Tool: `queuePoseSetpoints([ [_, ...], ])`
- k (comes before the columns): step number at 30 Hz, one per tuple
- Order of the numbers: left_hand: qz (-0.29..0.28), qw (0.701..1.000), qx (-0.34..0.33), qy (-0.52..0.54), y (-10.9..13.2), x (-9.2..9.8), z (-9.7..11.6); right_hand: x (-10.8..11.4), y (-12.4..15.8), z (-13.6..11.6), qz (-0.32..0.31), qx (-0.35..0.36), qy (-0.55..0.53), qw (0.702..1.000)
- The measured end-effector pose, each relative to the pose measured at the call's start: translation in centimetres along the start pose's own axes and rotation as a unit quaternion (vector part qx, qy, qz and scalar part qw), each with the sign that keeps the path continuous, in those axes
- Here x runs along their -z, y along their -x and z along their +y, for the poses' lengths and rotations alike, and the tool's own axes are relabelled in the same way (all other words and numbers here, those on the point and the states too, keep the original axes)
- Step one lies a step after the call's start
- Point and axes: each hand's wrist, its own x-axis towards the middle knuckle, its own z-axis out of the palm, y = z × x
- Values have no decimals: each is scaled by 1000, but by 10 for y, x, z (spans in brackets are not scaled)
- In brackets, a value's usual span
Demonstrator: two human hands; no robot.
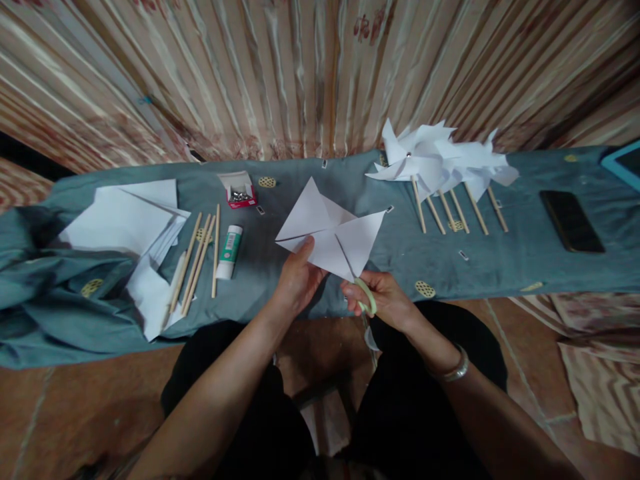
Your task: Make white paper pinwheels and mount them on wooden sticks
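A white paper square [320,243] with slits running in from its corners is held above the near edge of the cloth. My left hand [299,277] pinches its lower left side, thumb on top and fingers underneath. In my right hand [383,300] is a pair of scissors [369,300] with pale green handles, closed in by the fingers. The scissors meet the paper's lower right corner, where a slit begins. Most of the blades are hidden by the paper.
Left are white sheets [115,220], wooden sticks [200,267], a glue stick [230,252] and a red box of metal pins [240,193]. Finished paper pinwheels [425,157] lie back right, near a black phone [571,221] and a blue-edged tablet [623,167]. A curtain [300,73] hangs behind.
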Motion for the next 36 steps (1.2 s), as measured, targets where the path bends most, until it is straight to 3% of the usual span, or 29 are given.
queuePoseSetpoints([
  [8, 4, 1000, -1, -3, -1, 1, 1, -1, 1, -2, 4, 2, 6, 1000],
  [16, -27, 999, -23, 7, -1, 1, 1, 7, 9, -2, -11, -32, 15, 999],
  [20, -42, 999, -12, -3, 0, 3, -3, 10, 14, 0, -15, -38, 3, 999],
  [25, -21, 1000, 13, -15, 0, 2, -5, 12, 20, 3, -48, -28, 24, 998],
  [31, 6, 1000, -18, 11, -6, 1, 2, 28, 35, -1, -77, -3, 124, 989],
  [34, 27, 999, -24, 20, -7, 3, 8, 44, 45, -2, -53, 23, 218, 974],
  [36, 32, 999, -28, 24, -7, 3, 9, 54, 51, -1, 1, 31, 287, 958],
])
